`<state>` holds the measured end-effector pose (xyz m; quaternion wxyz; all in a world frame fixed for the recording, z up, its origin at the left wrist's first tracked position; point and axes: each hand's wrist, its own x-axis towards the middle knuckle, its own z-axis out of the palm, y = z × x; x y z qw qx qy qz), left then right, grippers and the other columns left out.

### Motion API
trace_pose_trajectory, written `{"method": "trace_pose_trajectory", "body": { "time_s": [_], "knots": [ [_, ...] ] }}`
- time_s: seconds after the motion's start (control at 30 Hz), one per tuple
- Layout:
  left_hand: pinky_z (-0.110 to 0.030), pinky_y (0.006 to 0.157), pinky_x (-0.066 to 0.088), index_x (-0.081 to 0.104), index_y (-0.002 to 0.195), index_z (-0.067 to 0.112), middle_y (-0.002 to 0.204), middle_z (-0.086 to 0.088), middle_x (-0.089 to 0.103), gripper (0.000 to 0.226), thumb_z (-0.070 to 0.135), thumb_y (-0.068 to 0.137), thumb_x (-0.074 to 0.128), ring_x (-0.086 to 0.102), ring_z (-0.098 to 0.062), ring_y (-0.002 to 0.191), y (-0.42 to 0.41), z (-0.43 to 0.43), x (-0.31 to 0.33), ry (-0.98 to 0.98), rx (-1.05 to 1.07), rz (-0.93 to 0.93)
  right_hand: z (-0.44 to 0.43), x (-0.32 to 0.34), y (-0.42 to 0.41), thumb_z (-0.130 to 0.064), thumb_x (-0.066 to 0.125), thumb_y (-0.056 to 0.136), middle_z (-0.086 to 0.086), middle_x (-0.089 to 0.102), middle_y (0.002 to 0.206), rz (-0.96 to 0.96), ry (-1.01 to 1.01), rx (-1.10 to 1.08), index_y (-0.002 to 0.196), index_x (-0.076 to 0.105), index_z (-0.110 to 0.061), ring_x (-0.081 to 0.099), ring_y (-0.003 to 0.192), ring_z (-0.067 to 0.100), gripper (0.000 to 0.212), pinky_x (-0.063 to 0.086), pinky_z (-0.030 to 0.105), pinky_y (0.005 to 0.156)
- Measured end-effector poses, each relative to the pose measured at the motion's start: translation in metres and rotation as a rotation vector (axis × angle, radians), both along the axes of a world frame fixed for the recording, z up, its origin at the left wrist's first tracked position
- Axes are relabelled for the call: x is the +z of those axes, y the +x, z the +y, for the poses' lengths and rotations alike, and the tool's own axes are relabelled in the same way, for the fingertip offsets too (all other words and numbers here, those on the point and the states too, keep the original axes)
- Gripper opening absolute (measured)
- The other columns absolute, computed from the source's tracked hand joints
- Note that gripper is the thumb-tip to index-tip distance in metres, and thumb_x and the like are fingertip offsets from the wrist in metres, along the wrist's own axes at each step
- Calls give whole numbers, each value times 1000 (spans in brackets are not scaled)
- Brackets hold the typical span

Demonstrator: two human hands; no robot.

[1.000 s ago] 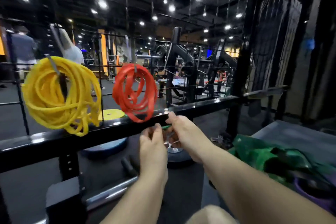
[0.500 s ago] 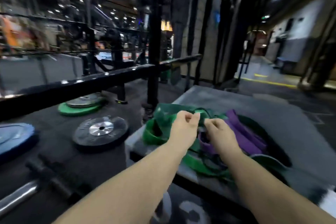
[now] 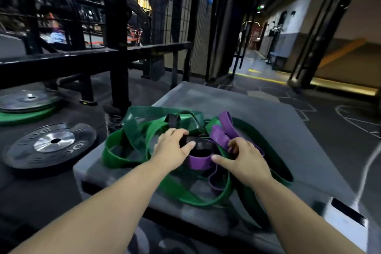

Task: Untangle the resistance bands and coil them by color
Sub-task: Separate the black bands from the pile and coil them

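A tangle of flat resistance bands lies on a grey box (image 3: 268, 121). Wide green bands (image 3: 127, 146) loop around the outside, purple bands (image 3: 226, 128) cross the middle, and a black band (image 3: 203, 146) coils at the centre. My left hand (image 3: 172, 150) grips the black band, thumb and fingers curled round its edge. My right hand (image 3: 242, 158) sits on the purple band just right of the coil, fingers curled into it and thumb pointing left along a purple loop (image 3: 199, 161).
Two weight plates (image 3: 51, 144) lie on the dark floor at the left, one black (image 3: 28, 99) stacked on a green one. A black rack rail (image 3: 61, 64) and post (image 3: 117, 47) stand behind them. A white cable (image 3: 369, 163) trails at the right.
The view has swung right, away from the rail with the hung yellow and red coils, to the box. Both hands have come down into the pile and taken hold of the black and purple bands.
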<state>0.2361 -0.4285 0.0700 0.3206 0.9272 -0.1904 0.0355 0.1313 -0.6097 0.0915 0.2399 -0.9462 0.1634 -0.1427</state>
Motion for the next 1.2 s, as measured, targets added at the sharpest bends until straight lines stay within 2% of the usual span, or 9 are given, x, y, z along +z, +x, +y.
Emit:
{"method": "trace_pose_trajectory", "body": {
  "time_s": [0.17,0.37,0.5,0.6,0.73,0.8,1.0,1.07,1.2],
  "knots": [
    [-38,103,36,50,133,33,136,7,49,55,64,88,47,41,-22,129,8,-4,10,164,-78,54,3,-3,3,-65,72,69,-11,50,105,-55,-26,-18,113,51,-34,52,102,16,58,43,32,87],
    [-37,97,39,58,99,41,95,17,52,18,52,85,62,54,-12,101,18,-1,12,105,-219,55,1,4,7,-47,78,74,-20,47,91,-201,0,34,115,59,-36,50,84,2,47,40,24,77],
    [-36,97,40,55,85,43,81,17,61,12,49,83,66,58,-11,91,12,-3,17,-29,-259,37,10,11,13,-42,79,76,-21,52,116,-214,-93,294,126,62,-32,48,114,1,55,33,15,97],
    [-40,88,49,60,77,47,79,16,63,19,62,66,62,61,-12,83,14,1,18,-201,-333,100,19,10,20,-43,74,81,-11,50,141,-76,-168,390,143,46,-30,40,135,9,69,29,27,113],
    [-35,82,50,64,79,39,79,14,66,9,40,79,73,60,-8,75,7,4,16,-231,-386,121,21,7,23,-50,75,76,-13,58,122,-55,-224,348,125,59,-30,46,121,12,55,33,33,104],
    [-30,89,46,63,86,44,90,20,67,16,48,75,73,60,0,88,3,7,16,-252,-393,127,16,8,22,-52,77,73,-16,57,108,-53,-213,365,112,64,-28,50,111,10,47,37,28,96],
    [-45,112,29,43,129,47,136,17,38,64,54,74,74,28,-14,134,-1,19,24,-148,-328,35,2,22,6,-28,74,85,-3,71,77,-263,503,298,80,67,-24,65,73,13,9,54,36,75],
    [-47,114,26,37,134,46,136,24,29,71,51,74,75,24,-12,136,-5,19,25,-94,-340,-9,1,32,0,-19,63,94,-4,69,69,-429,814,252,79,65,-18,64,67,12,15,54,29,68],
    [-45,115,23,36,135,43,131,29,26,71,51,75,74,22,-9,137,-13,8,21,-121,-304,-64,-8,68,-16,-19,53,97,-13,60,59,-745,985,187,77,58,-19,56,65,5,20,46,28,77]
  ]
}}
